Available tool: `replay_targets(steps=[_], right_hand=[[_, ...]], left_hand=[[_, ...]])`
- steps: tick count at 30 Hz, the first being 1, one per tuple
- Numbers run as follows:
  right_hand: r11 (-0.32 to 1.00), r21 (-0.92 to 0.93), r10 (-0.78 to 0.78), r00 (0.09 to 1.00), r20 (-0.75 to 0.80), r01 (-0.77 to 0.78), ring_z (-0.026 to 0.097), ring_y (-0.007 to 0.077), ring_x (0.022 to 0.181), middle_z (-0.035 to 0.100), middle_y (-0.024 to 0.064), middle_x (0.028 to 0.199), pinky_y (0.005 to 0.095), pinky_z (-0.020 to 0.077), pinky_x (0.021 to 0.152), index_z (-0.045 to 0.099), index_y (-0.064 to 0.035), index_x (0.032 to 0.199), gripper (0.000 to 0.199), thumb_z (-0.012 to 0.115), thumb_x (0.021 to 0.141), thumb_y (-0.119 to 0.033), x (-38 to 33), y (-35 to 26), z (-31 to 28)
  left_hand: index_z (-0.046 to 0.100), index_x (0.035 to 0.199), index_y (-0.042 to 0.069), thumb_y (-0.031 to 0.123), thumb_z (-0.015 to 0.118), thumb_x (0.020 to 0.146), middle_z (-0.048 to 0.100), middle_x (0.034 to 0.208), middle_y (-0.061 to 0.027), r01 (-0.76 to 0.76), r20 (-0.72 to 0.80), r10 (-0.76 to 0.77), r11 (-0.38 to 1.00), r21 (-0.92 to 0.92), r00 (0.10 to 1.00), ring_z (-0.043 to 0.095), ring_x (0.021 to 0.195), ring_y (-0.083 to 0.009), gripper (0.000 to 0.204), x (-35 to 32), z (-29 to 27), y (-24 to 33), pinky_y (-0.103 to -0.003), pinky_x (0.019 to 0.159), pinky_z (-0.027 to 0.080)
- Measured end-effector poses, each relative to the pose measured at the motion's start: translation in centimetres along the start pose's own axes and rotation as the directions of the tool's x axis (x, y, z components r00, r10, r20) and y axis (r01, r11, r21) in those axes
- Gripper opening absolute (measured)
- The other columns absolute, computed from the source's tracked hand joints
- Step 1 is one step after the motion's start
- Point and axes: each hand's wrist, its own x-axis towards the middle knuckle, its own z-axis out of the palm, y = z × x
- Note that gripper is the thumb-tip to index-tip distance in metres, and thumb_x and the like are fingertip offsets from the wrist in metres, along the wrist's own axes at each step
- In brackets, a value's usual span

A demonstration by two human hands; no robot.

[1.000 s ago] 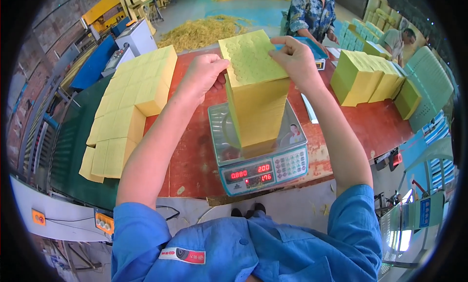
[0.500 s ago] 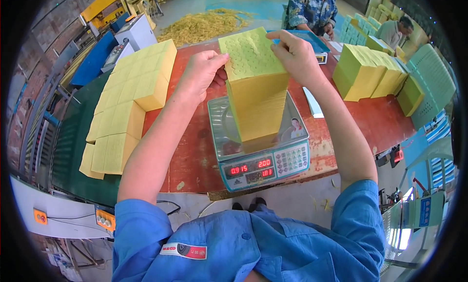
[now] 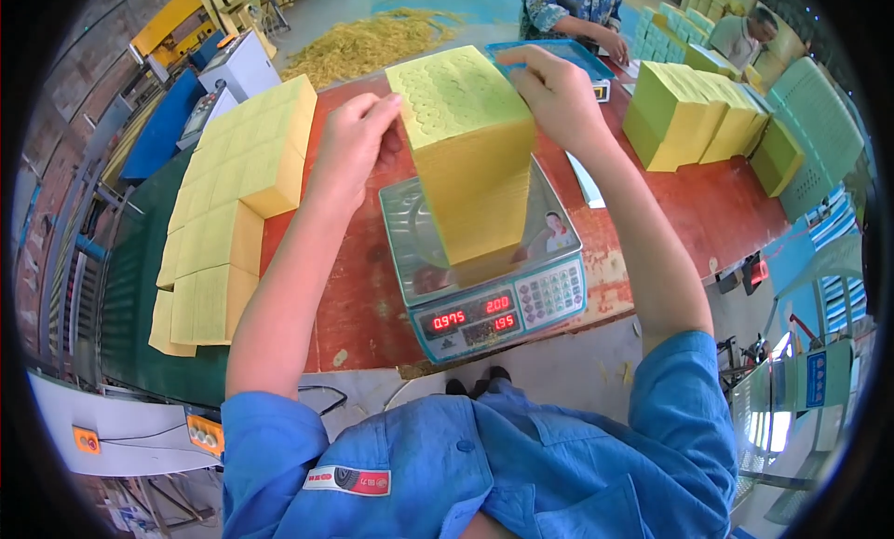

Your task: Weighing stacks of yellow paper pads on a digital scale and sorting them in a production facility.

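A tall stack of yellow paper sheets (image 3: 475, 185) stands on the steel pan of a digital scale (image 3: 494, 315), leaning a little. Rows of curved marks are pressed into its top sheet. My left hand (image 3: 356, 148) is at the top left edge of the stack, thumb against the corner and the other fingers curled. At the far right top corner, my right hand (image 3: 561, 99) pinches with thumb and forefinger; the exact contact is partly hidden. Red digits glow on the scale's front panel.
Yellow paper blocks (image 3: 242, 157) line the green surface at left. More stacks (image 3: 675, 124) stand at right on the red table (image 3: 345, 325), near a green plastic chair (image 3: 819, 134). Across the table, a person in camouflage (image 3: 570, 13) works by a blue tray (image 3: 549, 54). Another person sits farther back.
The scale's lit digits differ now. My hands have stayed at the stack's top edges with small shifts, and its top sheet looks flatter. The person opposite has stretched an arm to the right.
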Motion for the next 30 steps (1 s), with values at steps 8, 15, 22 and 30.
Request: replay_targets(steps=[8,15,22,30], right_hand=[[0.906,0.406,0.204,0.965,-0.164,-0.122,0.044,0.0048,0.059,0.050,-0.0027,0.068,0.0213,0.0369,0.055,0.066,-0.0001,0.109,0.023,0.047,0.096,0.001,-11.9,-3.0,-2.1],[0.621,0.717,0.486,0.873,-0.036,-0.316,0.044,0.0049,0.059,0.049,-0.0016,0.066,0.0206,0.0363,0.057,0.066,0.0020,0.110,0.023,0.047,0.098,-0.003,-19.1,-2.8,0.1],[0.553,0.747,0.545,0.839,0.009,-0.368,0.045,0.0054,0.060,0.049,-0.0014,0.066,0.0213,0.0368,0.057,0.066,0.0026,0.109,0.022,0.047,0.098,-0.002,-20.7,-2.2,-0.2],[0.550,0.743,0.539,0.842,0.033,-0.381,0.046,0.0057,0.060,0.050,-0.0015,0.067,0.0214,0.0374,0.057,0.066,0.0026,0.109,0.022,0.047,0.098,-0.001,-20.8,-1.3,-0.6]], left_hand=[[0.049,0.072,0.011,0.024,0.057,0.097,0.048,0.060,-0.0001,0.061,-0.300,-0.140,0.964,-0.257,0.944,0.044,0.048,-0.0074,0.029,-11.2,-4.9,-9.5,-0.022,0.041,0.030],[0.049,0.072,0.010,0.021,0.056,0.098,0.049,0.060,-0.0013,0.158,-0.297,-0.292,0.902,-0.401,0.909,0.043,0.048,-0.0069,0.029,-16.3,-2.5,-12.2,-0.022,0.041,0.030],[0.051,0.074,0.010,0.023,0.054,0.100,0.049,0.059,-0.0029,0.158,-0.284,-0.275,0.914,-0.373,0.918,0.041,0.048,-0.0085,0.029,-17.4,-2.1,-12.5,-0.023,0.042,0.031],[0.050,0.072,0.011,0.022,0.056,0.099,0.052,0.060,-0.0015,0.167,-0.277,-0.291,0.903,-0.397,0.916,0.044,0.048,-0.0068,0.030,-17.1,-0.6,-12.2,-0.022,0.042,0.032]])
